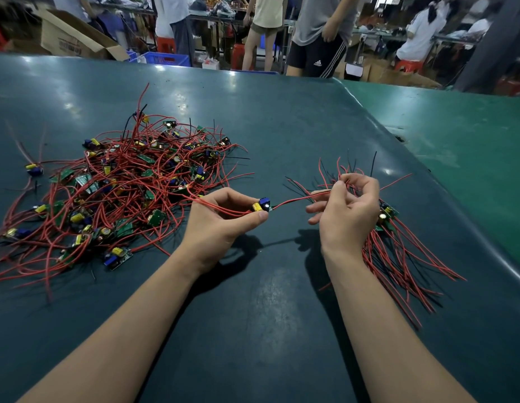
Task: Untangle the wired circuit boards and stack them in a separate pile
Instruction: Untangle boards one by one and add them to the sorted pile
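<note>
The left hand [223,219] pinches a small circuit board [262,205] above the table [282,117]; the right hand [344,210] pinches its red lead [299,199] near the sorted pile [398,251]. The board's other wires trail into the tangled heap [122,187], so pulling could drag neighbours along or strain the solder joints.

Your right hand [344,212] hides most of the sorted pile [398,257] at right of the frame. At left, the tangled heap [122,184] buries its lower boards, and its red wires run off the left edge.
</note>
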Motion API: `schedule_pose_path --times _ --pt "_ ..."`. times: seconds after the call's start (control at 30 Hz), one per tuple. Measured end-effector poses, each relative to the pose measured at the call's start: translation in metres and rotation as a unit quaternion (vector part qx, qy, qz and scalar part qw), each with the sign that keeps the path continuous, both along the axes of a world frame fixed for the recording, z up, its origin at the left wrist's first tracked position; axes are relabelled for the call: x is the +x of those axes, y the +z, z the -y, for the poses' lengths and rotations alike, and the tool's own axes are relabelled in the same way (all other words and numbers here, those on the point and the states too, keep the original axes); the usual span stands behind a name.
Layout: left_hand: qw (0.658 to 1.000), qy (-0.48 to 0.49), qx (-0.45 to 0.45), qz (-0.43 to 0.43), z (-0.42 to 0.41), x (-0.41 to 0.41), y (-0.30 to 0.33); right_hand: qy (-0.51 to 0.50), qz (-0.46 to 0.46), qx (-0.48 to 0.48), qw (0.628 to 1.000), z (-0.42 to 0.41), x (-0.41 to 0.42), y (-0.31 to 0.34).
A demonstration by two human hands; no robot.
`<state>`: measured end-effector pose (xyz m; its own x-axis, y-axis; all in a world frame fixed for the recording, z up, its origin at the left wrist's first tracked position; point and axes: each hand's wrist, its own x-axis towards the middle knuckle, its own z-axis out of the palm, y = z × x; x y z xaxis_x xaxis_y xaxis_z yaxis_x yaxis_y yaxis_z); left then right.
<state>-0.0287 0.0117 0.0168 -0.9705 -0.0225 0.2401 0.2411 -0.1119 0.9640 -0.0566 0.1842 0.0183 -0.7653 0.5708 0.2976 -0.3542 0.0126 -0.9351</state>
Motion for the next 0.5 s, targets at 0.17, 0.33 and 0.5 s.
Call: schedule_pose_path --times 0.17,0.33,0.5 --pt "1.0 0.016 0.022 0.004 0.002 -0.002 -0.001 0.053 0.016 -0.066 0.996 0.003 0.002 0.005" --pt "0.994 0.033 0.097 0.025 0.006 -0.007 -0.003 0.263 0.119 -0.144 0.946 0.017 0.013 0.004" --pt "0.999 -0.017 0.027 0.013 0.005 -0.005 -0.003 0.336 0.127 -0.061 0.931 0.033 0.026 -0.004"
